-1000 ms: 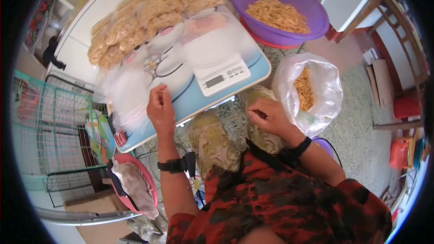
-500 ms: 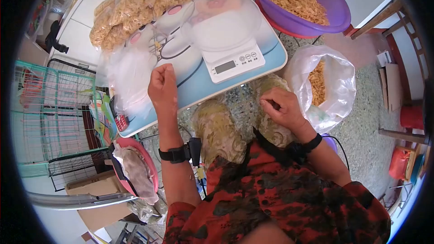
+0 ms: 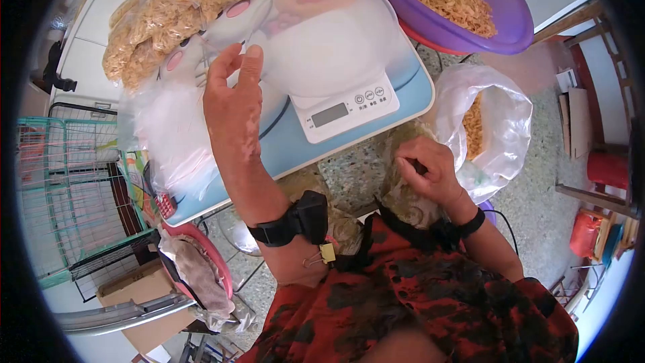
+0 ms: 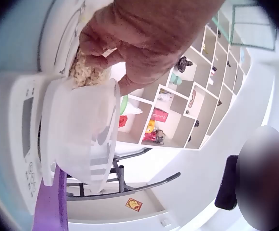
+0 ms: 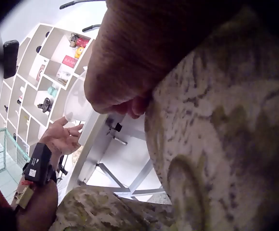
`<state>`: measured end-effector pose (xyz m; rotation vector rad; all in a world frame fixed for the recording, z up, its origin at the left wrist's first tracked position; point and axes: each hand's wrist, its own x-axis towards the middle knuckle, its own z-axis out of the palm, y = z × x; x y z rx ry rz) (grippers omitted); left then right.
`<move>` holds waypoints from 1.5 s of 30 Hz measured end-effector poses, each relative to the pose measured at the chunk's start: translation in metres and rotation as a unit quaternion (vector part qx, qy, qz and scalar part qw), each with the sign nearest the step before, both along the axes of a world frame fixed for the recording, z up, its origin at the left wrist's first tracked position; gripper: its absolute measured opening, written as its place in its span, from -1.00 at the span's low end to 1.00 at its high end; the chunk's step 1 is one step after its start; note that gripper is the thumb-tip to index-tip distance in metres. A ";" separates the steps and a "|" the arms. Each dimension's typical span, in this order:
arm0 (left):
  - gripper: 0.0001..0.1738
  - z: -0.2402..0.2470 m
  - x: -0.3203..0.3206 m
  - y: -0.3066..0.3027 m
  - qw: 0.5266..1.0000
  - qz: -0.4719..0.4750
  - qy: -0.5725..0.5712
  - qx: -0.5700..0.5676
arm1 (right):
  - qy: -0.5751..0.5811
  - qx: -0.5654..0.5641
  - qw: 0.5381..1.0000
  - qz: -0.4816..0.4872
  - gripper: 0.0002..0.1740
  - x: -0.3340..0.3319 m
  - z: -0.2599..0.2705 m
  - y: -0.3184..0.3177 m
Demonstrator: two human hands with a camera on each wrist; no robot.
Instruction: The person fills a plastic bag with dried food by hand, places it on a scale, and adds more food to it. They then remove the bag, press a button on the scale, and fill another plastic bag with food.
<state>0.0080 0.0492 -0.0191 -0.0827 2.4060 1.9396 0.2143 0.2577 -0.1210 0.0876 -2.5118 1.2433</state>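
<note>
The left hand (image 3: pixel 232 111) hangs over the light blue, cartoon-printed table (image 3: pixel 410 94) with fingers straight and spread, holding nothing. The translucent white plastic tub (image 3: pixel 329 40) lies just to its right and slightly beyond the fingertips, sitting on the white digital kitchen scale (image 3: pixel 346 111), whose display end points back toward the person. The tub is round, so it offers no long axis. The left hand is far nearer it than the right hand (image 3: pixel 426 175), which rests low on a cream-and-olive patterned trouser knee (image 5: pixel 216 120), fingers curled together; I cannot tell whether they pinch anything. Clear bags packed with tan flaky snack (image 3: pixel 151 20) lie beyond the left hand. The head view shows hand and tub apart; the left wrist view adds that the fingertips sit close over the tub's rim (image 4: pixel 81 130) with snack (image 4: pixel 86 72) right behind them. The right wrist view shows only knuckles against fabric.
</note>
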 end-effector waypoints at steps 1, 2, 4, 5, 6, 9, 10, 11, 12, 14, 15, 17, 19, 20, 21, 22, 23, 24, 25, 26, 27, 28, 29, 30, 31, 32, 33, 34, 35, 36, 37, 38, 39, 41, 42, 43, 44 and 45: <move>-0.30 -0.002 -0.002 0.002 1.000 0.000 0.001 -0.011 | 0.002 0.003 1.000 0.004 -0.87 -0.001 0.001 0.000; -0.28 -0.004 -0.004 0.004 1.000 0.000 0.003 -0.023 | 0.003 0.003 1.000 0.003 -0.87 -0.002 0.001 0.001; -0.31 -0.001 -0.003 0.004 1.000 -0.004 -0.023 0.003 | 0.002 0.000 1.000 0.001 -0.87 -0.004 0.000 -0.002; -0.32 -0.001 -0.003 0.005 0.999 -0.005 -0.036 0.017 | -0.002 0.000 1.000 0.000 -0.87 -0.006 0.000 -0.003; -0.33 -0.003 -0.002 0.008 0.999 -0.003 -0.019 0.028 | -0.005 0.001 1.000 -0.001 -0.87 -0.007 0.000 -0.003; -0.38 -0.007 0.000 0.015 0.997 -0.007 0.006 0.072 | -0.008 0.005 1.000 -0.004 -0.87 -0.008 -0.002 -0.003; -0.41 -0.006 0.000 0.015 0.996 -0.016 -0.003 0.091 | -0.007 0.006 1.000 -0.005 -0.86 -0.008 -0.002 -0.002; -0.44 -0.007 0.001 0.016 0.994 -0.025 -0.012 0.109 | -0.006 0.010 1.000 -0.006 -0.86 -0.009 -0.002 -0.002; -0.47 -0.009 0.000 0.016 0.992 -0.026 -0.003 0.127 | -0.004 0.013 1.000 -0.007 -0.86 -0.009 -0.001 -0.002; -0.52 -0.015 0.000 0.016 0.987 -0.028 0.015 0.157 | -0.005 0.016 1.000 -0.011 -0.86 -0.009 -0.001 -0.002; -0.52 -0.017 -0.001 0.016 0.987 -0.017 0.022 0.161 | -0.009 0.018 1.000 -0.013 -0.86 -0.009 -0.001 -0.002; -0.50 -0.021 -0.001 0.014 0.985 0.006 0.037 0.168 | -0.010 0.020 1.000 -0.018 -0.87 -0.009 -0.001 -0.003; -0.53 -0.025 -0.002 0.008 0.980 0.025 0.033 0.192 | -0.005 0.022 0.999 -0.023 -0.87 -0.010 0.001 -0.003; -0.54 -0.026 -0.003 0.005 0.978 0.035 0.032 0.204 | -0.006 0.020 1.000 -0.023 -0.88 -0.011 0.001 -0.003; -0.55 -0.028 -0.004 0.002 0.974 0.041 0.034 0.219 | -0.006 0.017 1.000 -0.023 -0.88 -0.011 0.002 -0.002; -0.55 -0.029 -0.004 -0.001 0.970 0.047 0.035 0.234 | -0.006 0.015 1.000 -0.023 -0.88 -0.011 0.002 -0.002; -0.56 -0.030 -0.005 -0.004 0.966 0.053 0.036 0.249 | -0.005 0.016 1.000 -0.024 -0.88 -0.011 0.002 -0.003; -0.54 -0.029 -0.005 -0.006 0.958 0.049 0.040 0.281 | -0.005 0.016 1.000 -0.025 -0.89 -0.011 0.003 -0.003; -0.52 -0.029 -0.005 -0.009 0.948 0.045 0.044 0.313 | -0.004 0.017 1.000 -0.026 -0.89 -0.011 0.003 -0.003; -0.50 -0.029 -0.005 -0.010 0.937 0.041 0.048 0.345 | -0.003 0.020 0.999 -0.026 -0.89 -0.011 0.002 -0.003; -0.49 -0.030 -0.006 -0.012 0.930 0.047 0.050 0.361 | -0.002 0.022 0.999 -0.026 -0.89 -0.011 0.002 -0.002; -0.48 -0.034 -0.007 -0.012 0.923 0.052 0.052 0.377 | -0.001 0.024 0.999 -0.026 -0.89 -0.011 0.001 -0.002; -0.46 -0.037 -0.008 -0.012 0.916 0.058 0.055 0.392 | -0.003 0.024 0.999 -0.028 -0.89 -0.011 0.001 -0.002; -0.45 -0.039 -0.009 -0.012 0.914 0.064 0.052 0.396 | -0.004 0.024 0.999 -0.031 -0.89 -0.011 0.001 -0.002; -0.44 -0.041 -0.009 -0.010 0.912 0.070 0.049 0.400 | -0.006 0.023 0.999 -0.033 -0.89 -0.010 0.001 -0.002; -0.43 -0.042 -0.010 -0.010 0.910 0.076 0.047 0.404 | -0.007 0.023 0.999 -0.034 -0.90 -0.010 0.001 -0.002; -0.43 -0.042 -0.010 -0.009 0.912 0.070 0.041 0.401 | -0.007 0.022 0.999 -0.036 -0.90 -0.010 0.000 -0.002; -0.43 -0.042 -0.010 -0.009 0.914 0.063 0.035 0.399 | -0.008 0.021 0.999 -0.037 -0.90 -0.010 0.000 -0.002; -0.43 -0.042 -0.010 -0.009 0.916 0.056 0.030 0.396 | -0.008 0.022 0.999 -0.036 -0.90 -0.010 0.000 -0.002; -0.43 -0.042 -0.010 -0.008 0.919 0.052 0.032 0.390 | -0.009 0.024 0.999 -0.036 -0.90 -0.010 0.001 -0.002; -0.43 -0.042 -0.010 -0.007 0.922 0.047 0.034 0.383 | -0.009 0.026 0.999 -0.035 -0.90 -0.010 0.001 -0.002; -0.43 -0.041 -0.009 -0.006 0.924 0.043 0.036 0.377 | -0.010 0.024 0.999 -0.035 -0.90 -0.010 0.001 -0.002; -0.43 -0.041 -0.009 -0.005 0.925 0.044 0.036 0.376 | -0.010 0.023 0.999 -0.035 -0.90 -0.010 0.001 -0.002; -0.42 -0.040 -0.009 -0.003 0.926 0.046 0.037 0.373 | -0.013 0.022 0.999 -0.036 -0.90 -0.011 0.002 -0.002; -0.43 -0.040 -0.009 -0.002 0.927 0.046 0.034 0.372 | -0.016 0.024 0.999 -0.037 -0.90 -0.011 0.003 -0.001; -0.44 -0.040 -0.009 -0.002 0.927 0.047 0.032 0.371 | -0.020 0.025 0.999 -0.037 -0.90 -0.011 0.003 -0.002; -0.45 -0.039 -0.009 -0.002 0.927 0.048 0.029 0.370 | -0.017 0.023 0.999 -0.037 -0.90 -0.011 0.003 -0.002; -0.47 -0.040 -0.009 -0.002 0.926 0.046 0.032 0.373 | -0.014 0.022 0.999 -0.037 -0.90 -0.011 0.002 -0.002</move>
